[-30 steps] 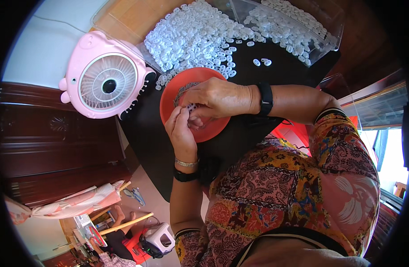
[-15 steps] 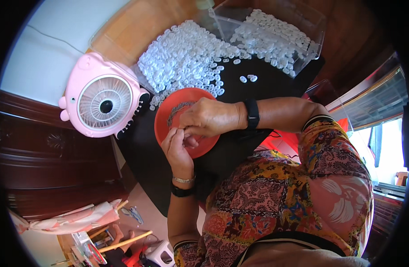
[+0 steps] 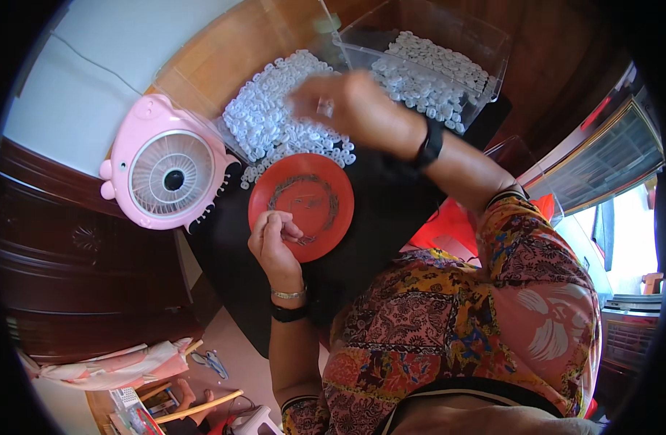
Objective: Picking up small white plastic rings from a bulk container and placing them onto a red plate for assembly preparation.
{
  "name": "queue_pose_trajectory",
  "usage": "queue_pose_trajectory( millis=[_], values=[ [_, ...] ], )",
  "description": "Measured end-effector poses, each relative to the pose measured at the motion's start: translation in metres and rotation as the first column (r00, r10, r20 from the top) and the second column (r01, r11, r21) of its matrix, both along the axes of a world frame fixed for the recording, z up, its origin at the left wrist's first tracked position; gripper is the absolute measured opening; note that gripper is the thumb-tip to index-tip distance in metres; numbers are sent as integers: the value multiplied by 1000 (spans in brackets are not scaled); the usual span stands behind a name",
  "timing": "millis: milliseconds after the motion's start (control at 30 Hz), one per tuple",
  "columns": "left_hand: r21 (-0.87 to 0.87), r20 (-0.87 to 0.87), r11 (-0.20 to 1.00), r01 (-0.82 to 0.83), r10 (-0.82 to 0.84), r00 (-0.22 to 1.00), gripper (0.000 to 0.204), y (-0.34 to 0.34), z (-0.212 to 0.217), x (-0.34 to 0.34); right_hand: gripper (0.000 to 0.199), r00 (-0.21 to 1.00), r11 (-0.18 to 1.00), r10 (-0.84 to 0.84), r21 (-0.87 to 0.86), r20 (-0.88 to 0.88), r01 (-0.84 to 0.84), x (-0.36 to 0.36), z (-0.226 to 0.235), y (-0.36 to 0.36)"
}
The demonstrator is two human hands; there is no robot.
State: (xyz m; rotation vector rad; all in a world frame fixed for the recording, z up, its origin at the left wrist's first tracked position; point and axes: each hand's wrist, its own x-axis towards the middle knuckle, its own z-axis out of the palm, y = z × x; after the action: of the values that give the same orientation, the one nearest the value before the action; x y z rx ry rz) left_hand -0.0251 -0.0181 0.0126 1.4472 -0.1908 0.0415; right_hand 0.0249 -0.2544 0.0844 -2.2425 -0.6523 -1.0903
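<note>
The black table [image 3: 384,206] spans the middle of the frame, with the heap of white oval pieces [image 3: 264,119] at upper centre, just above the red dish [image 3: 344,214]. The right hand [image 3: 355,109] has just left the dish and swung up over the heap's right side, so the two-handed work seems broken off. Its wrist bends leftward; the fingers blur, and I can't tell if they grip anything. The left hand [image 3: 275,243] is over the dish's lower-left edge, fingers curled together, any contents hidden. Thin grey bits [image 3: 333,210] ring the dish's inside, now uncovered.
</note>
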Motion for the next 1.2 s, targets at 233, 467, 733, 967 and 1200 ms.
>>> queue_pose_trajectory(
  millis=[233,467,733,967,1200],
  values=[
    [6,13,1000,8,-8,1000,23,-3,-1,4,29,867,877,-462,-51,187,478,24,36,-73],
    [36,17,999,30,-31,999,23,-2,-5,4,17,873,962,-183,-266,-452,64,38,-41,-61],
    [51,9,998,37,-37,999,23,-1,-8,5,21,764,911,-262,-412,-590,-6,87,-78,-67],
    [57,-12,997,59,-59,998,22,-3,-5,4,16,782,803,-387,-595,-488,27,101,-86,-46],
    [59,9,997,57,-58,998,23,-3,-6,5,17,796,815,-301,-575,-525,-72,87,-78,-43]
  ],
)
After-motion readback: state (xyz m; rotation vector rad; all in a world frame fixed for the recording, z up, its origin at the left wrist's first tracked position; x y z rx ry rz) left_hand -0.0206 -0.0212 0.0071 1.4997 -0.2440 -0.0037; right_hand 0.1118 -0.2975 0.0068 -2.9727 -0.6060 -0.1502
